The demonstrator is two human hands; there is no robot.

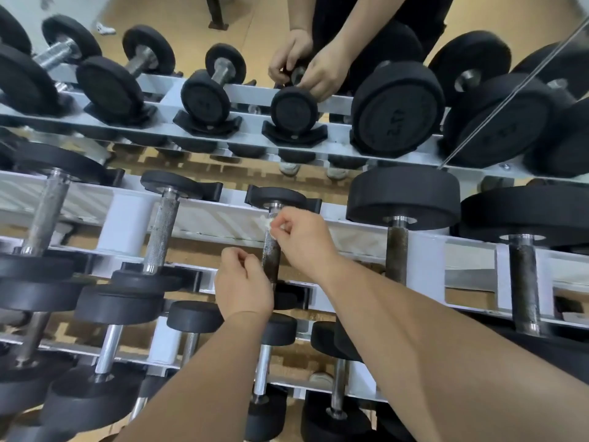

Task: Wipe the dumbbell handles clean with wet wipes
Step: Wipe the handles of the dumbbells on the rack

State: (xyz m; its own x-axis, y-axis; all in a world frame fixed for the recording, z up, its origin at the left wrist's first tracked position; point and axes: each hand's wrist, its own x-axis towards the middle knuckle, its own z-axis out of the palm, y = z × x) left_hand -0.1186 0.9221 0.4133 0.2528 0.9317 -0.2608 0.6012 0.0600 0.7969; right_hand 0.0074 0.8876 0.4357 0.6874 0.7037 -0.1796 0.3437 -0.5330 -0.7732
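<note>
1. At the left of the rack (223, 223), a bright handle (161, 231) is seen lying across the rails, well apart from both hands
2. The left hand (243, 282) is held just left of the bar being worked, at its near end; the fingers are curled, but whether the bar is gripped or only touched cannot be told
3. The dumbbell handle (271, 253) under work is laid with its long axis running straight away from the person, up to the far head (275, 196); its near stretch looks dark and tarnished
4. A white wet wipe (268, 223) is pressed against the far end of that handle, just below the far head
5. The wipe is pinched by the right hand (302, 240), which is applied from the handle's right side and is the nearer hand to it; the unwiped length is judged to lie toward the person, so the next stroke would be drawn along the axis, down toward the left hand
6. Further right, two dark handles (396, 253) are seen in the rack, apparently not yet wiped
</note>
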